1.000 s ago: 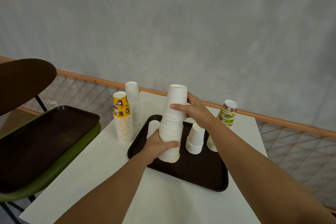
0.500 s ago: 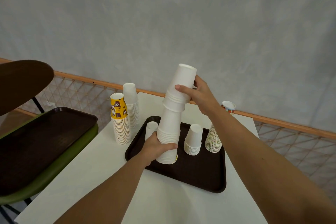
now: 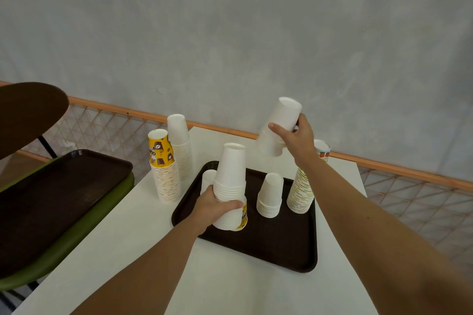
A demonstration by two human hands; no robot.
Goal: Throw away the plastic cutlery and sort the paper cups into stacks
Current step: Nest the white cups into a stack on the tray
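Note:
My left hand grips the lower part of an upside-down stack of white paper cups standing on the dark brown tray; a yellow-printed cup shows at the stack's bottom. My right hand holds a smaller bundle of white cups lifted clear and tilted above the tray. On the tray also stand a short white stack, a single white cup behind my left hand, and a tall colour-printed stack. No cutlery is visible.
On the white table left of the tray stand a yellow-topped stack and a tall white stack. A second brown tray lies on a green chair at the left. A netted railing runs behind.
My right hand has pulled the upper cups off the stack and raised them up and to the right. My left hand stays gripping the lower stack on the tray.

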